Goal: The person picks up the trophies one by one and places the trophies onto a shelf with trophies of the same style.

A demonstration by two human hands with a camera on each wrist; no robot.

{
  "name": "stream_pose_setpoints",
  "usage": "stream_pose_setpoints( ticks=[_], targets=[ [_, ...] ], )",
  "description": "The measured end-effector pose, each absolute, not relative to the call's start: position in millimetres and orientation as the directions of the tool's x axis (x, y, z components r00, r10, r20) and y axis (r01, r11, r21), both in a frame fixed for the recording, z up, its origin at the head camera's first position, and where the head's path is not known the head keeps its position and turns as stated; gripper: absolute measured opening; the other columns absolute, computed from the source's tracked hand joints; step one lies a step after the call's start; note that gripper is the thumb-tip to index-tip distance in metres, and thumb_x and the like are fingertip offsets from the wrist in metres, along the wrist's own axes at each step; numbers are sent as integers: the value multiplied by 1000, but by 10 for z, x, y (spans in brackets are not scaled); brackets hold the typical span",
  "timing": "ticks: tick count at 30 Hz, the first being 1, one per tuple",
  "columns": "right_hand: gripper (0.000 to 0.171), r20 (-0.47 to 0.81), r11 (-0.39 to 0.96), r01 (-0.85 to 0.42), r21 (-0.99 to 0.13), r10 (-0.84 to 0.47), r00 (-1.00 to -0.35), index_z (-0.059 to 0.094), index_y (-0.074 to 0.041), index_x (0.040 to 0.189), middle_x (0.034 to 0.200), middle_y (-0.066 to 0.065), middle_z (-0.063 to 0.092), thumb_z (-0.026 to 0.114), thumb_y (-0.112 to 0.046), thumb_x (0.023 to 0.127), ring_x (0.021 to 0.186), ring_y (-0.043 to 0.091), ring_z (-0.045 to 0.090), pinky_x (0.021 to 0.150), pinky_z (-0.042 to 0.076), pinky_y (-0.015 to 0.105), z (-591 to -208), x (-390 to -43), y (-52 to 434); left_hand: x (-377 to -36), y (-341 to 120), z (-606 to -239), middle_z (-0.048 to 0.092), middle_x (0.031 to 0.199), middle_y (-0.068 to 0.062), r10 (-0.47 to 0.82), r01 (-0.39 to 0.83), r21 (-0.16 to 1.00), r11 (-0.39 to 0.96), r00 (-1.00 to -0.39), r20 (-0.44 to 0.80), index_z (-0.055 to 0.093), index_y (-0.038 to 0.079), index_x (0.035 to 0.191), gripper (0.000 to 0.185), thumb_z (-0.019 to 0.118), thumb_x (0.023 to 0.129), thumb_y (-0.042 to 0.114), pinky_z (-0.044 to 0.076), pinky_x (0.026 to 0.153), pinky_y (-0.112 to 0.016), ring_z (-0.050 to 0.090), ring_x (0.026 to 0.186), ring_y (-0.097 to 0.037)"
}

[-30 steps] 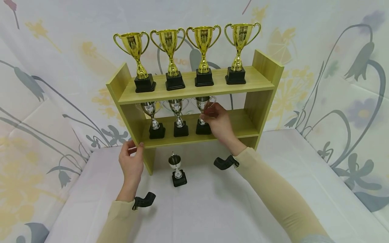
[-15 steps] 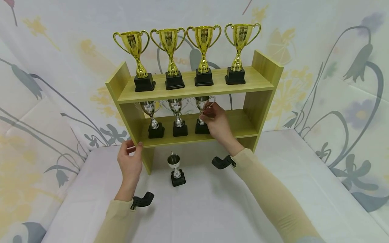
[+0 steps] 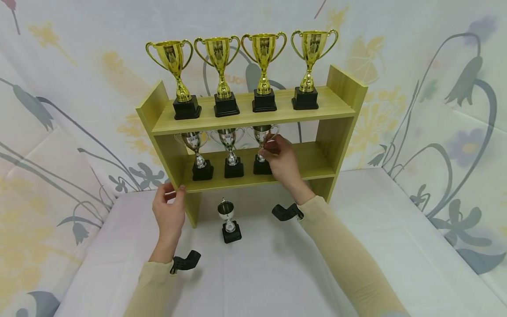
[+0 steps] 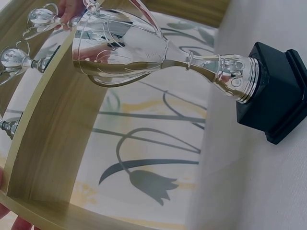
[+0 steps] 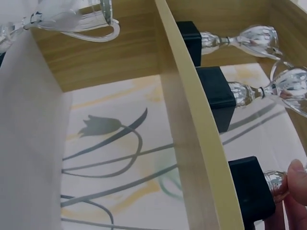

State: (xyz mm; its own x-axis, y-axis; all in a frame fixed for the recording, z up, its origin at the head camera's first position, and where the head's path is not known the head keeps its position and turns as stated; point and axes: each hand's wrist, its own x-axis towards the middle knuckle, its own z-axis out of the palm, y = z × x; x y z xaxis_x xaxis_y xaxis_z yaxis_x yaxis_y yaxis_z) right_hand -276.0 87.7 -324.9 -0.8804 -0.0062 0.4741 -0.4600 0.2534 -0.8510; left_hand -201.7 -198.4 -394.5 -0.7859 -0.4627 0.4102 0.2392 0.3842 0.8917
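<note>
- Nearest lay the white table (image 3: pixel 356 246), both beige sleeves stretched over it, each wrist carrying a black camera mount.
- A small silver trophy (image 3: pixel 228 221) stood upright on the table just in front of the wooden shelf (image 3: pixel 253 118), between the two hands and touched by neither.
- The left hand (image 3: pixel 169 211) gripped the front left corner of the middle board, thumb on top and fingers curled beneath.
- The right hand (image 3: pixel 281 159) reached into the middle tier, its fingertips pinched together on the stem and cup of the third silver trophy (image 3: pixel 262 147), whose black base rested on the board.
- Two more silver trophies (image 3: pixel 214 153) stood to its left on that tier.
- Farthest, four gold trophies (image 3: pixel 241 70) lined the top board before a flowered backdrop (image 3: pixel 435 88).
</note>
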Motion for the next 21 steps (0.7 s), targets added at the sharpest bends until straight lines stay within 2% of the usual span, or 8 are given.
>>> stream_pose_setpoints(
  ticks=[12,21],
  targets=[
    [26,489,192,-469,-862,73,-869,65,2,114,107,16,66,73,-3,90,103,27,66,84,54,37,-3306,-2719,833,-2013,-2002,-3947,60,106,-8,-461,229,895,384,-792,400,62,1,114,27,61,98,22,47,69,-18,52,94,-16],
    [31,459,117,-449,-886,80,-885,64,3,119,113,20,65,72,-2,90,109,31,63,96,50,38,-3311,-2678,839,-2001,-1997,-3933,60,107,-9,-453,236,894,382,-795,404,62,-1,115,28,60,98,22,47,71,-17,51,94,-14]
  ],
)
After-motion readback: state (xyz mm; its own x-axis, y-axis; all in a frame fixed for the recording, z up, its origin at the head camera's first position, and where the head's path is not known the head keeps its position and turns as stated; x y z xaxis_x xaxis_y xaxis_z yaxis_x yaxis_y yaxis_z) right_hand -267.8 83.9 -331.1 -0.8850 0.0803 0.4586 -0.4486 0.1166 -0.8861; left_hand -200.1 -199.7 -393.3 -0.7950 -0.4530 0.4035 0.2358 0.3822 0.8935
